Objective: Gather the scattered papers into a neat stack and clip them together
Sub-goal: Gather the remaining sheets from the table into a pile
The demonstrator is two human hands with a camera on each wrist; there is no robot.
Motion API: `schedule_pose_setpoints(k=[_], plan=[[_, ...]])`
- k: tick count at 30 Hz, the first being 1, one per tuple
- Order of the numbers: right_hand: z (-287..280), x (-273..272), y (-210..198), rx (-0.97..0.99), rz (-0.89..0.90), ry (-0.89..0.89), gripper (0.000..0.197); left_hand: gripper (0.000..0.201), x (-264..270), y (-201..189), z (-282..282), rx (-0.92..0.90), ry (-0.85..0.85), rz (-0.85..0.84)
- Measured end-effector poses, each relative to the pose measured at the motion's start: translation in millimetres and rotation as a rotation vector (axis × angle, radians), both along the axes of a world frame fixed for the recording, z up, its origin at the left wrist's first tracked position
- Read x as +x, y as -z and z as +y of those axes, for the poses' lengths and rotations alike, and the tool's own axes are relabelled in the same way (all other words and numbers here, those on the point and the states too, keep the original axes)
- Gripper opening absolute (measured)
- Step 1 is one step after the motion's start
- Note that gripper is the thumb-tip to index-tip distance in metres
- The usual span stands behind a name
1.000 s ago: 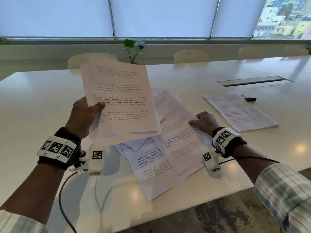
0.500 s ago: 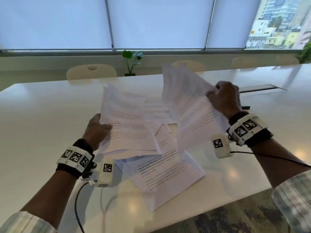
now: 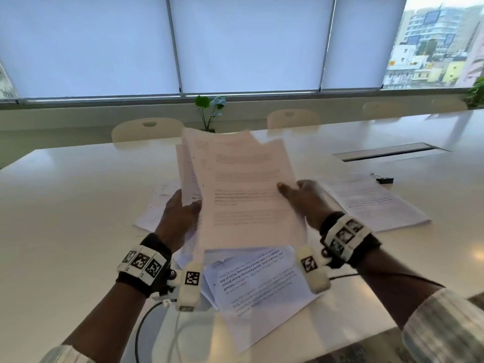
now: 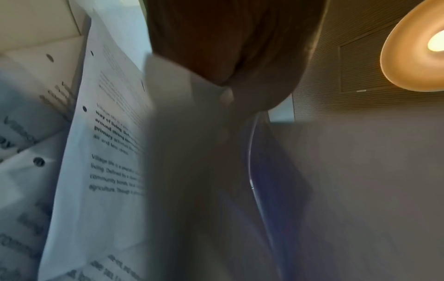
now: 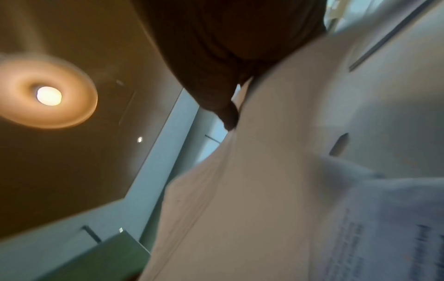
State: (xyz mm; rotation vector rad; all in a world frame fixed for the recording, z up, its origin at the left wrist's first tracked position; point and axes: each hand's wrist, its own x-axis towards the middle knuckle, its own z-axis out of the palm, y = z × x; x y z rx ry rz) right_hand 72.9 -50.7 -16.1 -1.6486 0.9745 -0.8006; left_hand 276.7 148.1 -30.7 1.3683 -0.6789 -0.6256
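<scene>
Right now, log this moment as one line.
both hands hold white printed sheets raised | loose pages on table | black binder clip untouched

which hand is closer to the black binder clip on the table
Right. The right hand holds the lifted papers on the side toward the binder clip; the left hand is across the sheets.

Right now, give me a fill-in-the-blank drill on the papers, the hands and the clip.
1. The left hand and the right hand hold the lifted sheets from opposite ____.
2. The black binder clip lies on the white ____, beyond the separate paper stack.
3. Printed pages lie on the table ____ the lifted sheets.

Missing words: sides; table; under
</scene>
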Motion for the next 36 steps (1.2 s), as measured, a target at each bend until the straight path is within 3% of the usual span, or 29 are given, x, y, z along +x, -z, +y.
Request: schedule_pose_setpoints(k=[1, 3, 7, 10, 13, 17, 20, 25, 32, 36], plan=[[5, 5, 8, 0.007, 0.063, -0.072, 0.064, 0.044, -3, -1, 0, -0.024, 0.031, -0.012], [14, 9, 13, 0.015, 0.102, -0.164, 0.050, 0.048, -7, -2, 1, -0.054, 0.062, -0.026], [16, 10, 2, 0.044, -0.090, -0.181, 0.048, 0.049, -18, -8, 4, -0.097, 0.034, -0.145], [23, 12, -13, -0.039, -0.193, -0.139, 0.035, 0.022, -29, -22, 0, -0.112, -0.153, -0.174], [29, 20, -23, -0.127, -0.263, -0.082, 0.026, 0.043, -34, -41, -3, -0.111, -0.289, -0.320], [36, 33, -30, -0.139, -0.388, -0.078, 0.025, 0.023, -24, -51, -6, -0.213, -0.358, -0.508], [40, 36, -26, -0.167, -0.420, -0.134, 0.028, 0.017, -20, -47, -4, -0.221, -0.370, -0.530], [44, 40, 4, -0.104, -0.307, -0.210, 0.047, 0.025, -17, -19, 13, -0.134, -0.377, -0.524], [53, 45, 9, -0.060, -0.370, -0.211, 0.037, 0.019, -20, -12, 18, -0.153, -0.408, -0.494], [57, 43, -6, -0.095, -0.449, -0.289, 0.036, 0.034, -17, -27, 23, -0.250, -0.415, -0.501]])
